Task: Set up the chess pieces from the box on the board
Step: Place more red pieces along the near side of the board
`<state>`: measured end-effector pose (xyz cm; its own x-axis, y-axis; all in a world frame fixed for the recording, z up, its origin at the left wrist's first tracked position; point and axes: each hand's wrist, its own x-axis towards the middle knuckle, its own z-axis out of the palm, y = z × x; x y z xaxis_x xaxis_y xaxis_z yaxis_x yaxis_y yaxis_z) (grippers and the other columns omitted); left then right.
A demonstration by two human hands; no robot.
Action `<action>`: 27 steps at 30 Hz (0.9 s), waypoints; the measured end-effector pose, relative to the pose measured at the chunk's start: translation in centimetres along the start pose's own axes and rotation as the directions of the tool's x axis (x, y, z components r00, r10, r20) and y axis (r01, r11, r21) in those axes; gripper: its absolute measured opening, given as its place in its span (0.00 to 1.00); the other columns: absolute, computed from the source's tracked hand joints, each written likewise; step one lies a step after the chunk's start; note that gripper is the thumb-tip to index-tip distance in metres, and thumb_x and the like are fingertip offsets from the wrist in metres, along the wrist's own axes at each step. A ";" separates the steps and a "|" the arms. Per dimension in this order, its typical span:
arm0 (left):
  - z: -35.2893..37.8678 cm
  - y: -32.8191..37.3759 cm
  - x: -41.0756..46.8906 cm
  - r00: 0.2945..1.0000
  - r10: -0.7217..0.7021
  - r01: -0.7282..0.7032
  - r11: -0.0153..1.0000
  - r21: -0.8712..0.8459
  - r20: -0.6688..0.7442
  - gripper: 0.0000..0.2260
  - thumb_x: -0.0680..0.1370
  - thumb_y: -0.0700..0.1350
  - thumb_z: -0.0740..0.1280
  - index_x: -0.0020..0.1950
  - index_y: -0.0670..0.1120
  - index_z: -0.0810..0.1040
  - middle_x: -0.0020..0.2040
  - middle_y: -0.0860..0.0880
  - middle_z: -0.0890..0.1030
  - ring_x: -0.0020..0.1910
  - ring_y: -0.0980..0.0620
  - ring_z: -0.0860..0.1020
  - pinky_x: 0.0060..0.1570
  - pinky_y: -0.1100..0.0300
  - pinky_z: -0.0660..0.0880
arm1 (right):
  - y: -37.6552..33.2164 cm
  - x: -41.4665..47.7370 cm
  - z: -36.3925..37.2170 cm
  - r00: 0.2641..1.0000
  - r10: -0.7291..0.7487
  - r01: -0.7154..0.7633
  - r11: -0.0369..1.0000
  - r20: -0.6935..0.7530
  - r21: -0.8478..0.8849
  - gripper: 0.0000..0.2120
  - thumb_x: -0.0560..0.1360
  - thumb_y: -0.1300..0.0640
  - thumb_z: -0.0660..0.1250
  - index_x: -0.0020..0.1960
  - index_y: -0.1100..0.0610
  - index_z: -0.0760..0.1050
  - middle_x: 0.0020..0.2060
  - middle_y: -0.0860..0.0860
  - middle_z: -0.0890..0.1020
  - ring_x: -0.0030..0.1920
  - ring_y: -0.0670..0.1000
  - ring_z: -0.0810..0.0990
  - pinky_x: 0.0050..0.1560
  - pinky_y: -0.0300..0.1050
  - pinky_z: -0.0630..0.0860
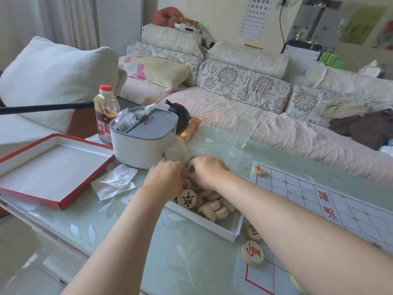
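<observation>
A white box [214,227] in the middle of the table holds several round wooden chess pieces [209,207], one showing a black character [187,199]. My left hand [164,177] and my right hand [207,171] are both down in the far end of the box, fingers curled among the pieces; what they hold is hidden. The paper board [348,211] with red lines lies to the right. One red-marked piece [258,170] stands on its far corner, another [252,253] on its near corner, and a third [253,231] lies just beside the box.
The red-edged box lid [53,167] lies open at the left, crumpled tissue [116,180] beside it. Behind the box stand a grey-lidded white container [144,139], a sauce bottle [105,112], a black bag [178,116] and a drinking glass [244,130]. A sofa runs behind the table.
</observation>
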<state>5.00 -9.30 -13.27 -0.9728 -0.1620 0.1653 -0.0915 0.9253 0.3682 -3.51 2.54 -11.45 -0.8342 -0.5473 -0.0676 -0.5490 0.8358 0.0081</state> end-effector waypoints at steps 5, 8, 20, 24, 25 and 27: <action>0.1 -0.1 0.1 0.999 0.031 -0.029 0.999 0.043 -0.028 0.08 0.75 0.52 0.67 0.53 0.57 0.77 0.52 0.55 0.80 0.56 0.50 0.74 0.53 0.57 0.64 | 0.8 -0.2 0.4 0.999 0.021 -0.013 0.978 -0.036 0.207 0.13 0.72 0.37 0.67 0.54 0.39 0.75 0.54 0.45 0.80 0.56 0.53 0.79 0.51 0.48 0.76; 0.3 -0.3 0.5 0.998 0.029 -0.028 1.000 0.014 -0.048 0.09 0.77 0.49 0.64 0.57 0.57 0.75 0.52 0.54 0.80 0.55 0.50 0.75 0.53 0.56 0.68 | 1.6 -1.2 -0.4 0.994 -0.007 0.037 0.958 -0.106 0.284 0.16 0.73 0.38 0.69 0.58 0.41 0.76 0.56 0.45 0.81 0.56 0.51 0.79 0.54 0.48 0.76; 0.5 5.1 1.0 0.982 -0.106 0.041 0.930 -0.366 -0.159 0.10 0.78 0.44 0.62 0.57 0.49 0.79 0.53 0.49 0.79 0.50 0.50 0.75 0.45 0.60 0.71 | 12.8 -7.0 -2.1 0.926 0.280 -0.135 0.870 -0.251 0.475 0.17 0.74 0.45 0.71 0.61 0.48 0.76 0.56 0.46 0.79 0.55 0.49 0.77 0.51 0.42 0.70; 1.0 7.7 0.9 0.984 -0.135 0.066 0.875 -0.479 -0.112 0.10 0.78 0.43 0.62 0.58 0.49 0.78 0.53 0.49 0.80 0.50 0.50 0.77 0.47 0.60 0.74 | 16.0 -9.3 -0.8 0.919 0.342 -0.226 0.864 -0.196 0.449 0.18 0.74 0.46 0.72 0.62 0.49 0.75 0.58 0.47 0.79 0.52 0.46 0.75 0.48 0.40 0.66; 1.2 8.3 0.9 0.987 -0.136 0.074 0.859 -0.507 -0.087 0.11 0.78 0.42 0.61 0.58 0.49 0.79 0.53 0.49 0.81 0.49 0.51 0.77 0.46 0.60 0.75 | 16.4 -9.7 -0.3 0.916 0.356 -0.247 0.862 -0.183 0.442 0.18 0.74 0.46 0.72 0.61 0.49 0.76 0.58 0.46 0.79 0.52 0.46 0.74 0.48 0.40 0.66; 1.7 9.0 0.9 0.990 -0.134 0.091 0.823 -0.560 -0.036 0.11 0.78 0.40 0.61 0.56 0.49 0.78 0.50 0.49 0.81 0.45 0.52 0.78 0.42 0.60 0.77 | 17.0 -10.2 0.5 0.912 0.379 -0.282 0.857 -0.157 0.432 0.16 0.74 0.46 0.72 0.59 0.48 0.76 0.58 0.45 0.78 0.54 0.46 0.74 0.49 0.41 0.66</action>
<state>2.94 -0.51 -11.31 -0.9436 -0.2966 0.1471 -0.0449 0.5547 0.8308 -4.35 22.34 -11.16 -0.9770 -0.1894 0.0983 -0.2131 0.8893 -0.4046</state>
